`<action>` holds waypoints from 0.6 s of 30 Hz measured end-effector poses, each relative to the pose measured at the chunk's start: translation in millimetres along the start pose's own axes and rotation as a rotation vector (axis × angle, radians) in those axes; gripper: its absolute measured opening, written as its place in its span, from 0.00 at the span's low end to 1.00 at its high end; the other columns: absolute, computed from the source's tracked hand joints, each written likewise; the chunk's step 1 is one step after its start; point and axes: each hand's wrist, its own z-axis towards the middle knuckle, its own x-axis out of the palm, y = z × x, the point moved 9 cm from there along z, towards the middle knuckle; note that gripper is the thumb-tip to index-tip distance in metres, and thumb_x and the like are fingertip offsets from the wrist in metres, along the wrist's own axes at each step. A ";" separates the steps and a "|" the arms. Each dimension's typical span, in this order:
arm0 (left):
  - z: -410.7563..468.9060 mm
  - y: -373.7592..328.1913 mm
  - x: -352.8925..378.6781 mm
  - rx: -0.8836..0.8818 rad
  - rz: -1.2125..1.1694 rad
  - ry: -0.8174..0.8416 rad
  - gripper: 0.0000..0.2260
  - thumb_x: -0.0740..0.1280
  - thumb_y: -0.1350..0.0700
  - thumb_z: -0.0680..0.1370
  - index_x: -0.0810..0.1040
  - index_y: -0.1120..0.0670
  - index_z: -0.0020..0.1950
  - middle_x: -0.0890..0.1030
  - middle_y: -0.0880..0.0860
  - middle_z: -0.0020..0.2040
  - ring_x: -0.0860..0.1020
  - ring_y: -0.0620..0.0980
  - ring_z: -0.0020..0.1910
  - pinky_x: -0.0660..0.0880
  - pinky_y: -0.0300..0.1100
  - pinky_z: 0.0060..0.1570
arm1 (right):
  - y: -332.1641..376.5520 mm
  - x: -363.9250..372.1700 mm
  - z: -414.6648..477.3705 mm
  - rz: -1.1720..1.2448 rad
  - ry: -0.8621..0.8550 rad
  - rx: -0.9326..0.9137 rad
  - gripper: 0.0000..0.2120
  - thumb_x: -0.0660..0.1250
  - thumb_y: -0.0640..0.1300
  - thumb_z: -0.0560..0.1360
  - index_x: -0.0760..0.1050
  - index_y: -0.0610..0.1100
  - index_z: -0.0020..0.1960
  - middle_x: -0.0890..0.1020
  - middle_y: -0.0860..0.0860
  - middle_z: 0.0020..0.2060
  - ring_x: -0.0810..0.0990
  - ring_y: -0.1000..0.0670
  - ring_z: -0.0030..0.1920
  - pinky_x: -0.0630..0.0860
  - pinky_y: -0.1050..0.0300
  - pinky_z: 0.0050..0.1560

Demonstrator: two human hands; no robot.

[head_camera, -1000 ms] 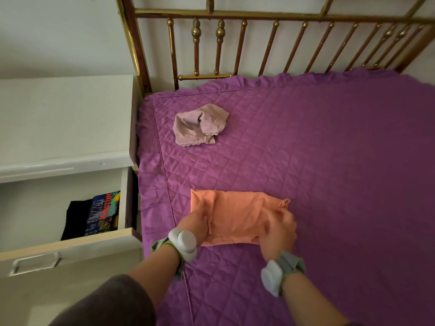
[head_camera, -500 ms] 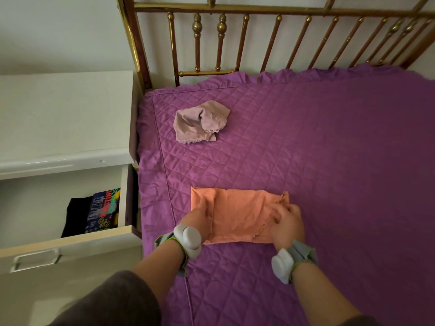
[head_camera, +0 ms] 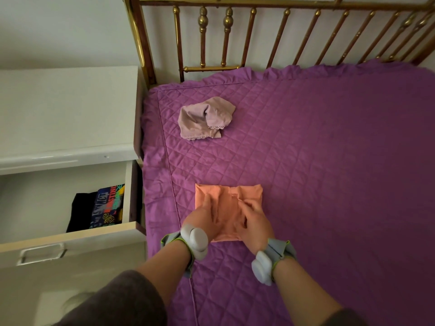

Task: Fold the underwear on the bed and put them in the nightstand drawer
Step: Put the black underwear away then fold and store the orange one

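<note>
An orange pair of underwear (head_camera: pixel 237 193) lies folded into a narrow rectangle on the purple quilted bed (head_camera: pixel 334 165), near its left edge. My left hand (head_camera: pixel 204 220) rests flat on its left half, fingers spread. Pressing down on the right half is my right hand (head_camera: pixel 254 222), also flat. Neither hand grips the cloth. A crumpled pale pink pair of underwear (head_camera: pixel 204 118) with lace trim lies farther up the bed, apart from both hands. The nightstand drawer (head_camera: pixel 70 236) stands pulled out to the left of the bed.
Inside the drawer lie dark folded clothes with a colourful print (head_camera: pixel 98 209). The white nightstand top (head_camera: pixel 66 107) sits above it. A brass headboard (head_camera: pixel 235 34) runs along the far side of the bed. Grey bands wrap both wrists.
The right side of the orange underwear has been folded over to the left, so it is narrower. My right hand moved left with it and now lies flat on top.
</note>
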 end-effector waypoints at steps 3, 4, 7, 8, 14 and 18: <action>-0.2 2.6 -1.2 -0.008 -0.003 -0.036 0.34 0.61 0.55 0.77 0.45 0.51 0.78 0.77 0.58 0.61 0.77 0.58 0.56 0.73 0.47 0.55 | -2.2 2.5 1.2 0.075 0.038 0.011 0.28 0.64 0.43 0.76 0.61 0.48 0.73 0.65 0.53 0.69 0.71 0.59 0.52 0.70 0.69 0.51; 0.3 3.1 -3.0 -0.005 -0.025 -0.056 0.33 0.61 0.56 0.77 0.47 0.51 0.77 0.78 0.59 0.60 0.77 0.59 0.56 0.73 0.47 0.54 | -2.4 1.6 1.9 0.149 0.037 0.013 0.26 0.62 0.43 0.77 0.60 0.51 0.74 0.66 0.53 0.69 0.74 0.58 0.51 0.73 0.65 0.53; -1.3 5.3 -8.3 0.012 -0.152 -0.115 0.30 0.62 0.55 0.75 0.55 0.49 0.76 0.80 0.58 0.56 0.78 0.59 0.54 0.73 0.45 0.51 | -9.9 -1.6 2.5 0.343 0.006 0.050 0.25 0.56 0.43 0.80 0.55 0.63 0.72 0.70 0.54 0.69 0.79 0.50 0.51 0.78 0.50 0.56; -3.1 4.1 -11.6 0.023 -0.174 -0.149 0.30 0.63 0.55 0.75 0.58 0.49 0.75 0.80 0.58 0.54 0.78 0.58 0.53 0.73 0.44 0.50 | -12.9 -1.9 2.4 0.368 -0.006 0.057 0.26 0.55 0.42 0.80 0.54 0.65 0.72 0.70 0.55 0.69 0.79 0.51 0.52 0.77 0.48 0.57; -6.2 -17.8 -6.3 0.167 -0.123 -0.162 0.24 0.60 0.57 0.77 0.63 0.53 0.73 0.80 0.59 0.54 0.78 0.59 0.53 0.71 0.43 0.46 | -17.1 8.0 7.1 0.174 0.013 0.051 0.28 0.59 0.34 0.75 0.63 0.52 0.72 0.65 0.56 0.69 0.73 0.72 0.52 0.65 0.82 0.47; -0.7 -16.4 -2.0 0.183 -0.001 -0.092 0.20 0.54 0.56 0.81 0.62 0.52 0.74 0.78 0.61 0.60 0.77 0.59 0.57 0.70 0.44 0.52 | -9.9 8.6 16.0 -0.087 0.132 0.005 0.29 0.63 0.42 0.73 0.61 0.53 0.72 0.63 0.55 0.67 0.76 0.52 0.56 0.74 0.61 0.52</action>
